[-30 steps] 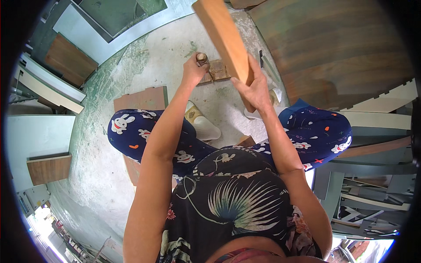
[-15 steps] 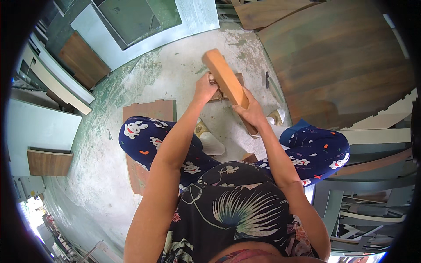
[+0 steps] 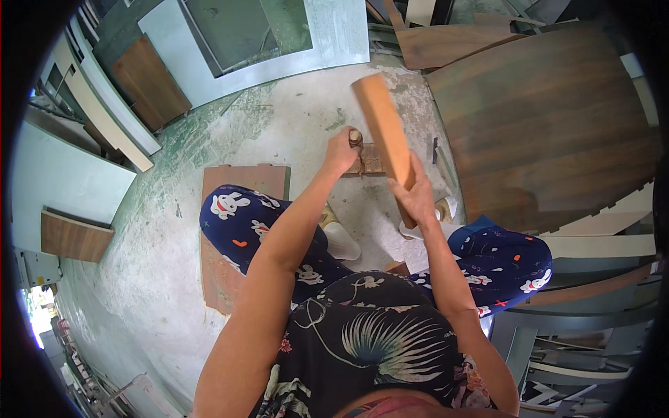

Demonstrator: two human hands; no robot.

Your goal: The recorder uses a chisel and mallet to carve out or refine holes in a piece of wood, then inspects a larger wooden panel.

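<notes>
My left hand is closed around an upright tool that looks like a chisel; the round, pale butt of its handle shows above the fist. Its lower end is mostly hidden. Below it on the floor lies a small brown wooden board. In my right hand is a long, thick block of orange-brown wood, gripped near its lower end. The block's far end is raised, tilted away to the left, and apart from the handle butt in this view.
A notched brown board lies on the floor by my left knee. At the right is a large dark wooden panel. A pale framed panel stands ahead. Slim dark pieces lie beside the large panel. Stacked boards fill the lower right.
The wooden block has swung right, away from the handle butt, uncovering more of the small board. My left hand keeps its grip. The whole view has shifted slightly.
</notes>
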